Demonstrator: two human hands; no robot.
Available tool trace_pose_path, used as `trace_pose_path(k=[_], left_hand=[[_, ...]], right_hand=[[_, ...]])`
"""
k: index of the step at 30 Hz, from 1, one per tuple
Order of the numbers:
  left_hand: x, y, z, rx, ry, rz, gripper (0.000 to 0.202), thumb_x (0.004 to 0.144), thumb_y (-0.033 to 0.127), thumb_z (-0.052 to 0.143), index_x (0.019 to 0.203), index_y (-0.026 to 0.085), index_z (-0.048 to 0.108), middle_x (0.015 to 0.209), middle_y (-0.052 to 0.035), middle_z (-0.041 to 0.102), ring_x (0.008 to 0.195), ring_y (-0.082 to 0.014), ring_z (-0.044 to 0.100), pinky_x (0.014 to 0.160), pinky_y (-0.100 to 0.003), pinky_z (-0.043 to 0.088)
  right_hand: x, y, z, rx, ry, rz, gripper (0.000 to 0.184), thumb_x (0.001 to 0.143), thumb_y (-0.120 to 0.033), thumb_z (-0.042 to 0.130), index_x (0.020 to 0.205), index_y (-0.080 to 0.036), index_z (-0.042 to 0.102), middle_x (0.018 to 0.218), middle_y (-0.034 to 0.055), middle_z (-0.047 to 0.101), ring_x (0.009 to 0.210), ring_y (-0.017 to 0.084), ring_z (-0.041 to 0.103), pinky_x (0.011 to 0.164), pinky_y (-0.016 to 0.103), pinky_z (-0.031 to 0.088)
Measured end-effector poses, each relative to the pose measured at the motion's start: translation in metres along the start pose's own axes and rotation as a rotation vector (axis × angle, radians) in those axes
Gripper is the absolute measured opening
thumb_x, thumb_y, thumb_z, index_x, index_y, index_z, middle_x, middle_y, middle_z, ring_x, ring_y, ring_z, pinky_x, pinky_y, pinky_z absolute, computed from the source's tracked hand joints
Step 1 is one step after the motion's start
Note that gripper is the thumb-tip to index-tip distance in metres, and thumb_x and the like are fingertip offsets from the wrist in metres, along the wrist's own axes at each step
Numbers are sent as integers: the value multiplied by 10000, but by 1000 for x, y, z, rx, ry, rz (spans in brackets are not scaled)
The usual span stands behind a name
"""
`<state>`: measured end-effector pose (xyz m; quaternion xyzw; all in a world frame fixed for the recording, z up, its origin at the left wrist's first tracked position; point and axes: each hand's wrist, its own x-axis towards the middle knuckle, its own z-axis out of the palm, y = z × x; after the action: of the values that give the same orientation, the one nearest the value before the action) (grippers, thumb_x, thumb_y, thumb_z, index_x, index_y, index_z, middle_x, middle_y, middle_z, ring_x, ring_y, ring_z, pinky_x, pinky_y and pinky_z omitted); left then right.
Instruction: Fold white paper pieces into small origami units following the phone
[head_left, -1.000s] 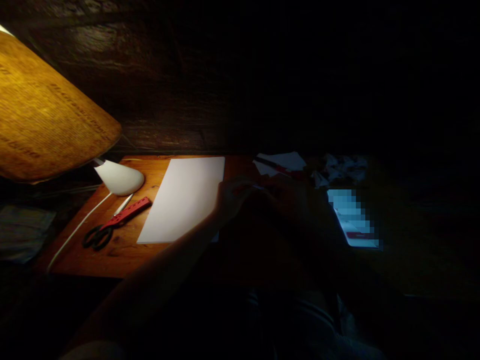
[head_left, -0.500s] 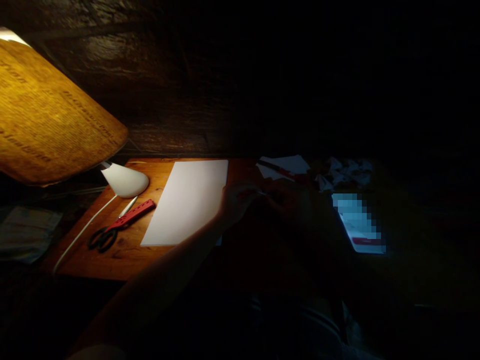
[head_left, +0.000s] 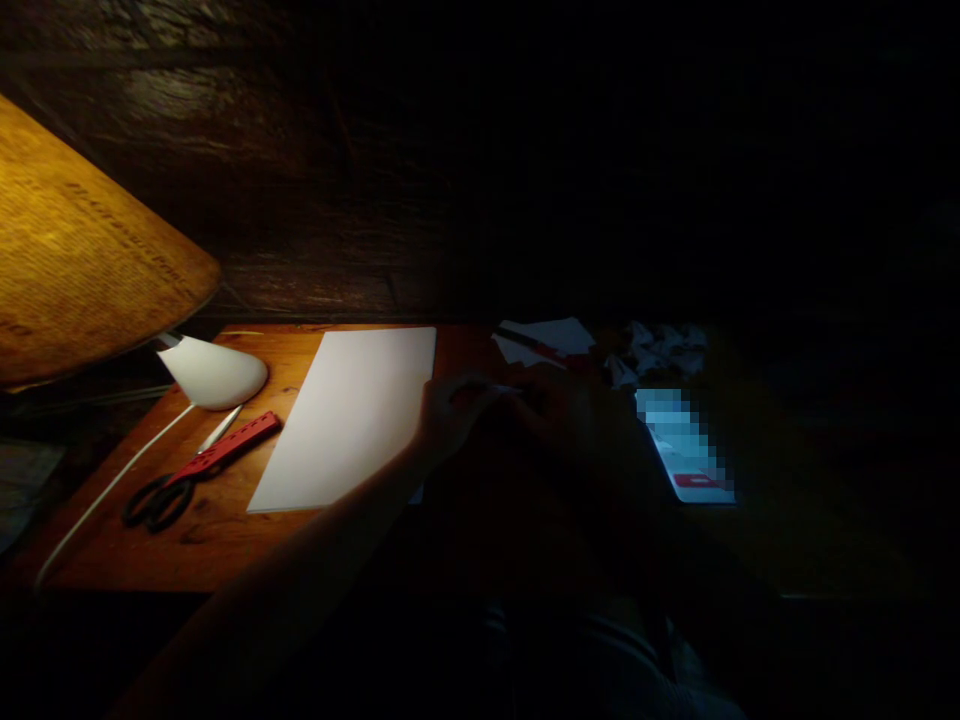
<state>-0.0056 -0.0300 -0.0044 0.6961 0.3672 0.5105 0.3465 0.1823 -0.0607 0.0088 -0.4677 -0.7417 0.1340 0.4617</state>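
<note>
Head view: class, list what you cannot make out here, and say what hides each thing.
Head view: whatever sits between the left hand and right hand, lost in shadow.
Phone screen: content blurred into blocks.
Lampshade: cut off by the left edge.
Crumpled papers: too dark to read.

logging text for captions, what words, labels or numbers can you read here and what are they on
None can be quoted.
Lamp shade: rows of print, too blurred to read.
Phone screen: blurred into blocks, unreadable.
Red ruler: any markings are too small to read.
The rest of the picture is too dark to show any text.
</note>
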Motion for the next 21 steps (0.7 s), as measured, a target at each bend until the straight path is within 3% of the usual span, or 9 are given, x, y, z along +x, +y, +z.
trace_pose_path(k=[11,21], left_hand=[[-3,1,-1,-98,-8,-139,98,843,300,763,852,202,763,861,-33,784,819,-174,725,771,-293,582],[0,-1,-3,-101,-61,-120,120,858,315,755,841,197,767,860,-54,801,810,-184,745,758,-306,606]], right_hand=[[0,0,1,33,-8,25,85,950,-260,670,944,-227,748,918,39,767,802,186,690,727,311,536],[-4,7,8,161,37,101,80,917,-307,728,937,-242,770,925,34,795,854,206,733,771,338,575]])
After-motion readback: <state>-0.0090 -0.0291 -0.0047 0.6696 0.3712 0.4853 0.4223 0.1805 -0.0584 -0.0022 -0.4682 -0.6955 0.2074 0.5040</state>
